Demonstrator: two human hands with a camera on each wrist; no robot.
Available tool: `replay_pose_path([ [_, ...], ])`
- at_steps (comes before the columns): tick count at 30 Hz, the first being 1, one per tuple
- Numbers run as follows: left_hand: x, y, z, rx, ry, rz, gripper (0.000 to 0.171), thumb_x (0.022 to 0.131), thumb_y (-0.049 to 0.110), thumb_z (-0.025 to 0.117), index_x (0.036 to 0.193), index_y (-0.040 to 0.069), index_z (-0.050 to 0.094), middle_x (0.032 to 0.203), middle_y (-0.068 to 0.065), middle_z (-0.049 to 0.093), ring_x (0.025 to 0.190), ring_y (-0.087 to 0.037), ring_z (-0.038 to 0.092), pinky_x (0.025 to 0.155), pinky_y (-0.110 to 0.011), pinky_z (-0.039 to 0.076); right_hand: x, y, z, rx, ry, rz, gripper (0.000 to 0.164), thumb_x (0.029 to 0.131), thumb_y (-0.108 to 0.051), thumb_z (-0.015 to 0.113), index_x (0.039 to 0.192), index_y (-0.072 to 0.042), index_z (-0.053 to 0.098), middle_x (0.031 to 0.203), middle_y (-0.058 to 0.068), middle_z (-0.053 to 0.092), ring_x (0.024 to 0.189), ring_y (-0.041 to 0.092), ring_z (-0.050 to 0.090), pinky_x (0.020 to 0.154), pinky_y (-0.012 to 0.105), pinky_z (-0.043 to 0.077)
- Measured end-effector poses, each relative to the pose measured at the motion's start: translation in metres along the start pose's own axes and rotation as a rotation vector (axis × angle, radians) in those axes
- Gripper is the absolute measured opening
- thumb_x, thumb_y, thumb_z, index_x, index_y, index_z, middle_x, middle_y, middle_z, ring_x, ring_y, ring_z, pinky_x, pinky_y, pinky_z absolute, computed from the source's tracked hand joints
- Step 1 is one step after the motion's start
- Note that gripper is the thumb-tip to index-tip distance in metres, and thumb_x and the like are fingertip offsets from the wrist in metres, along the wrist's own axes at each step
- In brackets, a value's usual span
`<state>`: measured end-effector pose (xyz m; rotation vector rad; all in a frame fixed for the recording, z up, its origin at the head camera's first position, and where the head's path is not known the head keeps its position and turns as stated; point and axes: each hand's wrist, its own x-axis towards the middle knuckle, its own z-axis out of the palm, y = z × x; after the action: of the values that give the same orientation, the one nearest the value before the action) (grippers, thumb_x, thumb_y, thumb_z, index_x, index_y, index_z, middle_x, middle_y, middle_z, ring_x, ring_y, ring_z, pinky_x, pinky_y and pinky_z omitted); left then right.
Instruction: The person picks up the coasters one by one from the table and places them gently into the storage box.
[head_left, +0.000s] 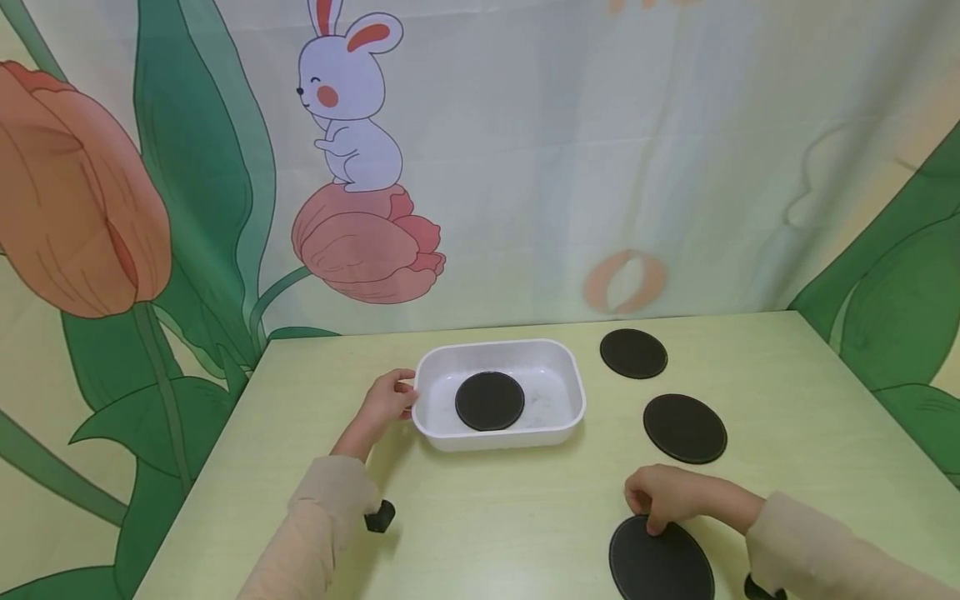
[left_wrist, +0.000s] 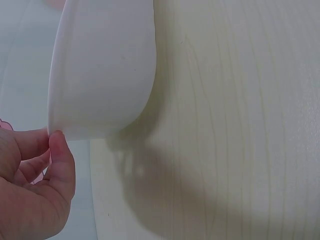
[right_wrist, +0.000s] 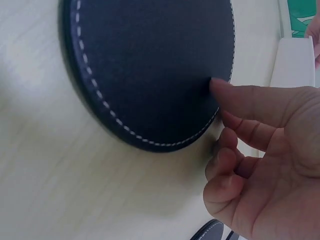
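Left hand [head_left: 386,400] fingers around smooth white tray [head_left: 573,392] rim; right hand [head_left: 663,493] fingertips on round, stitched black coaster [head_left: 663,567], pale wood-grain desk [head_left: 487,517].

The left hand [head_left: 387,398] reaches toward eleven o'clock, fingers curled — thumb tip forward. The right hand [head_left: 663,493] lies at five o'clock, fingers [right_wrist: 250,102] bent down — both forearms sleeved.

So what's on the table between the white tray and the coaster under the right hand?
Nothing: in the head view, bare table separates the tray and that coaster.
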<state>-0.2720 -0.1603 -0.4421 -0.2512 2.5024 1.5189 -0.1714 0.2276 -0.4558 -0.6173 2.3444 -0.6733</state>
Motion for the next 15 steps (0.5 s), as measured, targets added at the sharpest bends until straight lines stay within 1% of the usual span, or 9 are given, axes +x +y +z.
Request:
replay_pose_path([
  [5, 0.0008, 0.0002, 0.0008, -0.004, 0.006, -0.007, 0.04, 0.086, 0.002, 0.052, 0.125, 0.003, 0.043, 0.099, -0.014, 0.05, 0.079, -0.018, 0.052, 0.06, -0.021, 0.05, -0.0007, -0.0005, 0.002, -0.042, 0.034, -0.003, 0.026, 0.054, 0.005, 0.069, 0.066, -0.01, 0.051, 0.062, -0.006, 0.042, 0.057, 0.008, 0.038, 0.05, 0.02, 0.033],
  [10, 0.0002, 0.0012, 0.001, 0.0, 0.01, -0.01, 0.04, 0.086, 0.002, 0.052, 0.125, 0.003, 0.043, 0.099, -0.014, 0.05, 0.079, -0.019, 0.052, 0.061, -0.022, 0.051, -0.0012, -0.0003, 0.0025, -0.051, 0.038, -0.008, 0.026, 0.055, 0.005, 0.069, 0.066, -0.01, 0.051, 0.062, -0.006, 0.042, 0.057, 0.007, 0.038, 0.05, 0.02, 0.033],
  [12, -0.0002, 0.0014, 0.0011, 0.006, 0.012, -0.013, 0.04, 0.086, 0.003, 0.052, 0.125, 0.004, 0.044, 0.1, -0.015, 0.05, 0.08, -0.02, 0.052, 0.062, -0.023, 0.051, -0.0015, -0.0005, 0.0022, -0.043, 0.03, -0.008, 0.026, 0.056, 0.005, 0.07, 0.067, -0.009, 0.051, 0.063, -0.006, 0.042, 0.057, 0.007, 0.038, 0.051, 0.02, 0.033],
  [15, -0.0004, 0.001, 0.0017, 0.015, 0.012, -0.017, 0.04, 0.086, 0.003, 0.052, 0.125, 0.004, 0.043, 0.102, -0.015, 0.051, 0.081, -0.02, 0.053, 0.064, -0.024, 0.051, -0.0029, -0.0014, 0.0, 0.004, 0.002, -0.017, 0.025, 0.057, 0.007, 0.068, 0.068, -0.008, 0.051, 0.063, -0.005, 0.041, 0.058, 0.007, 0.038, 0.051, 0.019, 0.034],
])
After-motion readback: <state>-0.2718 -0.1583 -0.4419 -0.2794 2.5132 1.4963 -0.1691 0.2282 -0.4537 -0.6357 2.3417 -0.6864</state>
